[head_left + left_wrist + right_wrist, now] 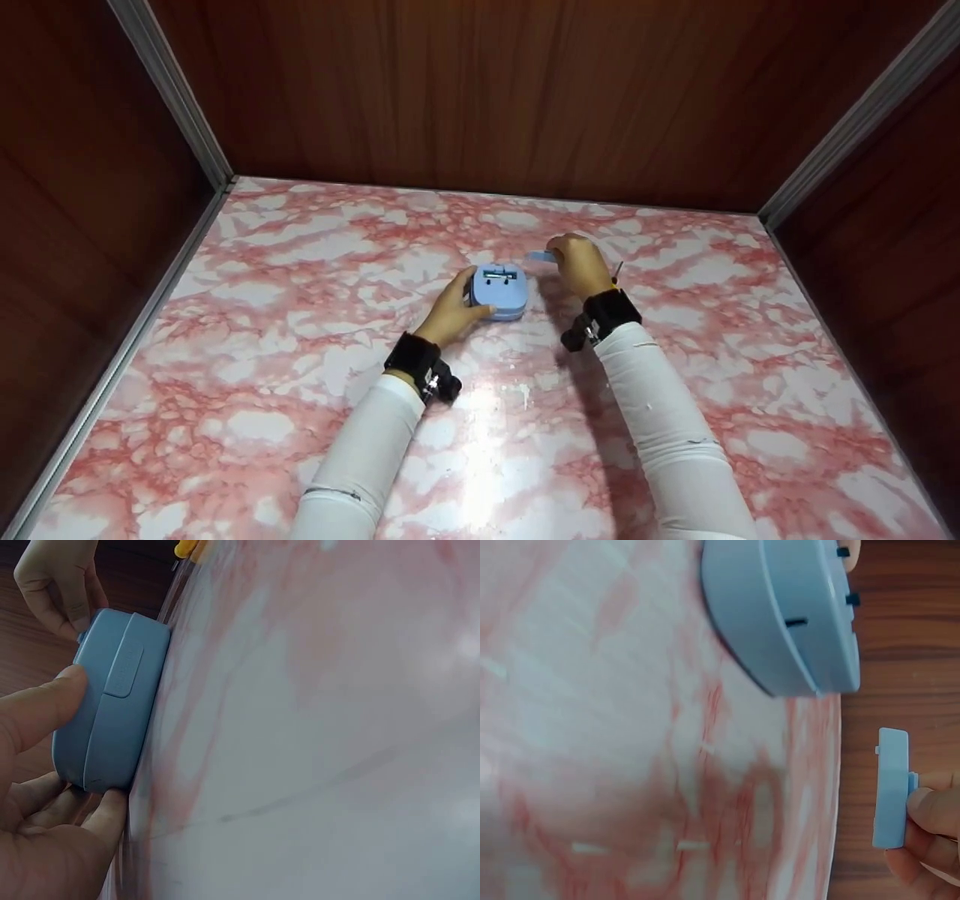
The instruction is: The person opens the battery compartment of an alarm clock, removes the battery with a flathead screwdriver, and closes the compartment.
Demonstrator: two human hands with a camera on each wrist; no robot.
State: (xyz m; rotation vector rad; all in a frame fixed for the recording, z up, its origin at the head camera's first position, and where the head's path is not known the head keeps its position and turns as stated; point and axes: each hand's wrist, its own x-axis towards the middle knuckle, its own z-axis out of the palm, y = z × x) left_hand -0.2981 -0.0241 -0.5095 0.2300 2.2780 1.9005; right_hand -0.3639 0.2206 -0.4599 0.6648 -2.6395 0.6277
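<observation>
A rounded light-blue plastic case [499, 291] rests on the table, its upper face showing an open slot with a green and silver strip inside and two small black knobs. My left hand [455, 309] grips the case from the left; in the left wrist view the thumb [56, 701] lies along one face and the fingers curl round the other side. To the right of the case, my right hand [579, 262] pinches a small light-blue battery cover [892, 787] between thumb and fingers. The cover is held apart from the case, above the tabletop.
The table [262, 360] has a red-and-white marbled top with a bright glare near the front. Brown wood-grain panels [480, 97] enclose it at the back and sides. Beside my right wrist, a thin dark rod with a yellow part [616, 276] is partly hidden.
</observation>
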